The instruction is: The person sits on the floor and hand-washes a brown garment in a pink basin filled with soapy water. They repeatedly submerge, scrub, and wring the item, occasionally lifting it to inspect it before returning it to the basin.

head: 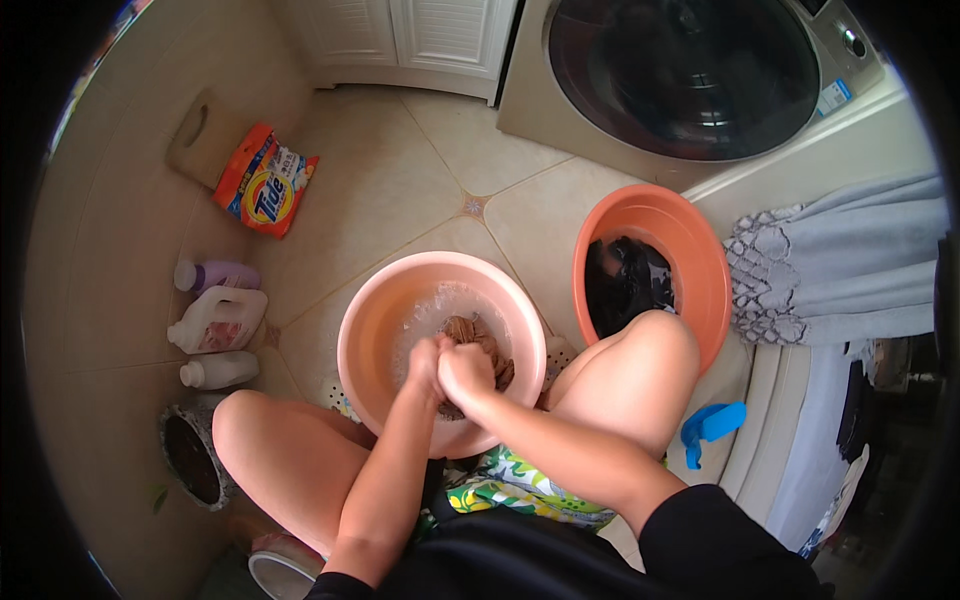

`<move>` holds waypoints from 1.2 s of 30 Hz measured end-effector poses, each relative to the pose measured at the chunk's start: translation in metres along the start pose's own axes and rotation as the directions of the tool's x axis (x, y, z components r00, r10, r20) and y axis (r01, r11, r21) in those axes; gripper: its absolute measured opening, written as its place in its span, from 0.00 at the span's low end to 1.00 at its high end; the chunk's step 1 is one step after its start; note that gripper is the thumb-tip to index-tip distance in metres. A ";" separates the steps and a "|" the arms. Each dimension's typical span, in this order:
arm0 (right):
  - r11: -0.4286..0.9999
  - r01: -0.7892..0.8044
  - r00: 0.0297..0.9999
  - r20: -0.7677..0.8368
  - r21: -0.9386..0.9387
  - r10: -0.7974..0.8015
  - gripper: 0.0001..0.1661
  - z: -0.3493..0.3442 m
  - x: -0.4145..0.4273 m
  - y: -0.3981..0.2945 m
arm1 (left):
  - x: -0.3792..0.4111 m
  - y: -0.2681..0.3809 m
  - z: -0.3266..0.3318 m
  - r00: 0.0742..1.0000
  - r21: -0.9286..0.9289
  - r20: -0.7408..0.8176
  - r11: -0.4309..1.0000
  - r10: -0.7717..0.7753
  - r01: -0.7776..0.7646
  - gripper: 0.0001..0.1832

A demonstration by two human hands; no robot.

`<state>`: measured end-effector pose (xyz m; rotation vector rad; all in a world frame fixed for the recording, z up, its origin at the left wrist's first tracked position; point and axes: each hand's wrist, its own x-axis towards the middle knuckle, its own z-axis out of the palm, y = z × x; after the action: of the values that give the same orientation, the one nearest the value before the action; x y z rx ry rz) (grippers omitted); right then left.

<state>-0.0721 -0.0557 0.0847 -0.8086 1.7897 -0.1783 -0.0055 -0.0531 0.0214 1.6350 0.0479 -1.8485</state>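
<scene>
A pink plastic basin (352,337) stands on the tiled floor between my knees, with sudsy water in it. Over the basin my left hand (424,366) and my right hand (466,375) press together, both closed on a wet brown cloth (472,330). Part of the cloth bulges out beyond my knuckles, just above or in the water. My fingers hide the middle of the cloth, so its kind is unclear.
An orange tub (709,270) with dark wet clothes (630,281) stands by my right knee. Along the left wall are a Tide bag (266,184), several plastic bottles (221,319) and a plant pot (193,457). A front-loading washing machine (525,112) stands ahead; a blue plastic object (712,427) lies right.
</scene>
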 end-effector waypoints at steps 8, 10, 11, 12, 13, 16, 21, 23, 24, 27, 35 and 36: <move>0.990 0.140 0.990 0.026 0.008 -0.140 0.30 -0.011 -0.007 -0.006 | -0.026 0.033 0.010 0.997 0.074 -0.072 0.997 -0.012 0.017 0.16; 0.985 0.168 0.963 -0.207 -0.040 -0.173 0.31 0.008 0.004 0.003 | -0.003 0.028 -0.003 0.998 0.049 0.067 0.999 0.011 -0.014 0.19; 0.998 0.060 0.950 -0.309 0.027 -0.049 0.31 -0.001 0.032 0.004 | -0.007 0.007 0.014 0.993 0.044 -0.035 0.993 0.111 -0.110 0.20; 0.988 -0.107 0.987 -0.111 0.110 0.120 0.30 -0.023 0.032 -0.017 | -0.021 -0.005 0.023 0.970 0.147 -0.141 0.973 0.198 -0.178 0.20; 0.995 -0.079 0.989 -0.117 0.064 0.086 0.30 -0.024 0.033 -0.013 | -0.036 -0.002 0.034 0.949 0.327 -0.161 0.922 0.271 -0.208 0.24; 0.964 0.216 0.960 -0.145 -0.157 -0.239 0.31 0.021 -0.002 -0.005 | 0.007 0.010 -0.025 0.980 -0.067 0.189 0.996 0.063 -0.051 0.27; 0.998 0.037 0.999 -0.025 0.044 -0.036 0.31 -0.030 0.018 -0.022 | -0.031 -0.004 0.020 0.932 0.217 -0.203 0.942 0.301 -0.257 0.25; 0.990 0.140 0.986 -0.091 -0.016 -0.141 0.32 -0.002 -0.001 -0.021 | -0.063 0.042 0.027 0.990 0.070 -0.110 0.994 0.090 -0.082 0.24; 0.967 0.250 0.968 -0.007 -0.051 -0.250 0.31 -0.007 -0.028 -0.025 | -0.060 0.053 0.015 0.999 0.040 -0.043 0.999 0.028 -0.026 0.22; 0.984 -0.031 0.999 0.018 0.174 0.028 0.32 -0.032 0.016 -0.040 | -0.054 0.031 0.026 0.953 0.098 -0.163 0.966 0.254 -0.240 0.17; 0.993 0.053 0.983 -0.182 0.109 -0.033 0.28 0.007 0.013 -0.016 | -0.062 0.010 0.033 0.916 0.204 -0.160 0.920 0.368 -0.334 0.21; 0.988 0.032 0.982 -0.186 0.153 -0.003 0.27 0.000 0.016 -0.015 | -0.065 0.012 0.039 0.905 0.197 -0.202 0.920 0.376 -0.338 0.23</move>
<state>-0.0682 -0.0764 0.0794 -0.7147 1.9165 -0.4122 -0.0338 -0.0510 0.0934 1.8251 -0.2869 -1.4025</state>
